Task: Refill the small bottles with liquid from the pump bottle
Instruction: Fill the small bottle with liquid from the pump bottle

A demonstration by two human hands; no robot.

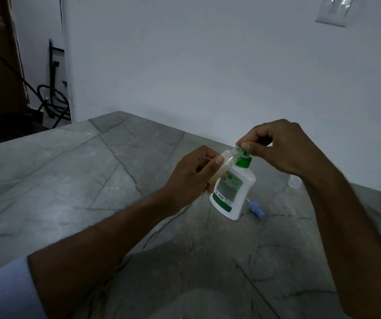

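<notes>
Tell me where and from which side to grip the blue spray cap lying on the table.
Pinch the blue spray cap across its blue body, coming from above. It lies flat on the table just right of the pump bottle, its thin white tube too slender to hold.

Grey veined stone table (74, 171), wall switch plate (333, 10), black cables (51, 100).

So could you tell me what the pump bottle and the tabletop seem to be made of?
Pump bottle: apparently opaque white plastic, smooth, with a green collar and printed label. Tabletop: looks like grey stone or a stone-look surface, dark veins, dull sheen.
</notes>
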